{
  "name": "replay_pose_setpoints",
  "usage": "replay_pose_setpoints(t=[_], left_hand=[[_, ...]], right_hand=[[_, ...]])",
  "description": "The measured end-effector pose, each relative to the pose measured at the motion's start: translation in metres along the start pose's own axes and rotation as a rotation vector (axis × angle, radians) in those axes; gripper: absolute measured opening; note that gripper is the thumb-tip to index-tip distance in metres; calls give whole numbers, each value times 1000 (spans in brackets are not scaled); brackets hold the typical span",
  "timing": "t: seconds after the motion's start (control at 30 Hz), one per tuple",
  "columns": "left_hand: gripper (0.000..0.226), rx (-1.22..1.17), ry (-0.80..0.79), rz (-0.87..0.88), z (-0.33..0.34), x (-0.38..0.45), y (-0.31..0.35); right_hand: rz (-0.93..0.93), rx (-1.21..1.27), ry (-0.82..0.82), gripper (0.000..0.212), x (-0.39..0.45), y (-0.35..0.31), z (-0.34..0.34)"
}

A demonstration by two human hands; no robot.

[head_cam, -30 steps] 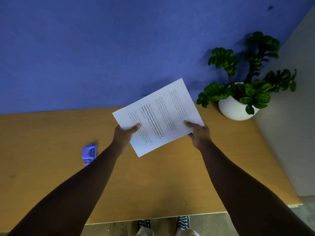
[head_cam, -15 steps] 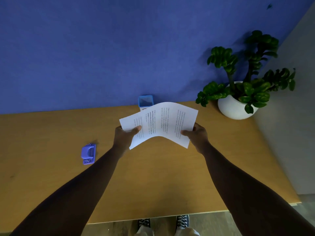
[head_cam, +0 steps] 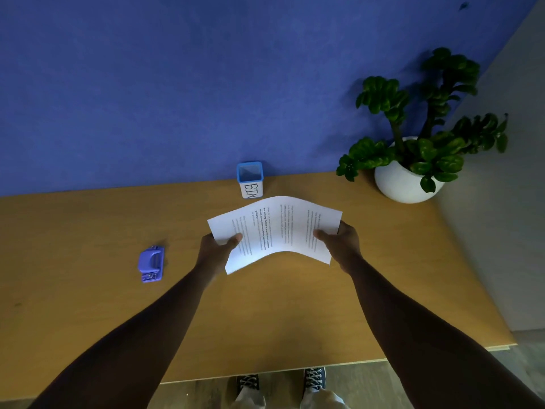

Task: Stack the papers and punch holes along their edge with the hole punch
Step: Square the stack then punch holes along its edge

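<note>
Now the papers (head_cam: 280, 231) sit lower than a second ago: I have brought them down from a raised, tilted hold to just above the tabletop (head_cam: 88, 290), and they bow upward in the middle between my hands, uncovering the little blue pot marked BIN (head_cam: 250, 184) behind them. My left hand (head_cam: 216, 250) pinches the left edge, thumb on top and fingers under; my right hand (head_cam: 343, 242) grips the right edge the same way. I judge the sheets are gathered but not yet squared, so tapping an edge on the wood comes next. The hole punch (head_cam: 151, 264) lies untouched, well apart to my left, with bare wood between it and the stack. The pot stands just beyond the far edge of the sheets, and the potted plant (head_cam: 413, 160) sits off to the right by the wall, so the near side offers the freest room.
</note>
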State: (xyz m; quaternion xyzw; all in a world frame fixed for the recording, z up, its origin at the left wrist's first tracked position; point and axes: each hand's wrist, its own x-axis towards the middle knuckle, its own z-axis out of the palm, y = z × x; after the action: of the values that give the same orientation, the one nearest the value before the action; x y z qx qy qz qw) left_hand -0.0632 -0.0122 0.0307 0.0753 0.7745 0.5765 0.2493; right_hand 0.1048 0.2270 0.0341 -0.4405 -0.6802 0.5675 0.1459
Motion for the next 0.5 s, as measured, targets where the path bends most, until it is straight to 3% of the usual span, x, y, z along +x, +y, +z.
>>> replay_pose_setpoints(t=[0.17, 0.5], left_hand=[[25, -4, -20, 9, -2, -3, -3], [28, 261, -26, 7, -9, 2, -10]], right_hand=[[-36, 1, 8, 28, 0, -1, -4], [-3, -117, 26, 36, -1, 12, -4]])
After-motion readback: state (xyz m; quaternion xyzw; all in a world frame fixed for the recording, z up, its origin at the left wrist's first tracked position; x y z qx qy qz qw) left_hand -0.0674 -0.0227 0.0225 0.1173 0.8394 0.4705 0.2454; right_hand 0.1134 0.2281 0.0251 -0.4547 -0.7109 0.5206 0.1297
